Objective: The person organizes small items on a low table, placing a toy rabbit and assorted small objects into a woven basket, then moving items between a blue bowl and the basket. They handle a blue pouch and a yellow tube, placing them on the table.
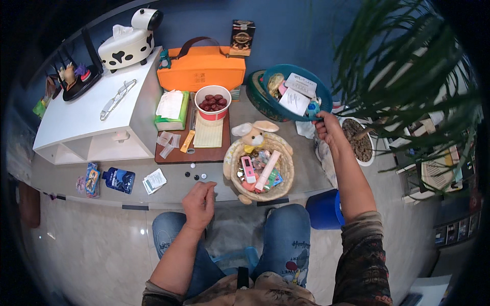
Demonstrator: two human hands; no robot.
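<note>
My right hand [327, 124] grips the near right rim of a teal plastic basket [326, 90]. The basket is tilted and holds white cards [294, 100] bearing writing and a small blue item [313, 108]. At the table's front edge my left hand [200, 201] is curled, with nothing visible in it. Just beyond it lie several small black and white round pieces [196, 177]. Between my hands sits a woven bunny basket [286, 168], with a plush rabbit head [255, 135] on its far rim. Inside it are a pink-and-white device [248, 169], a pale pink bar [267, 170] and other small things.
A brown board [214, 153] carries a notepad [208, 132], a tub of red dates [212, 109] and tissues [172, 111]. Behind is an orange case [201, 69]; left, a white shelf unit [95, 103]. A potted plant [358, 139] overhangs the right; below stands a blue bin [323, 208].
</note>
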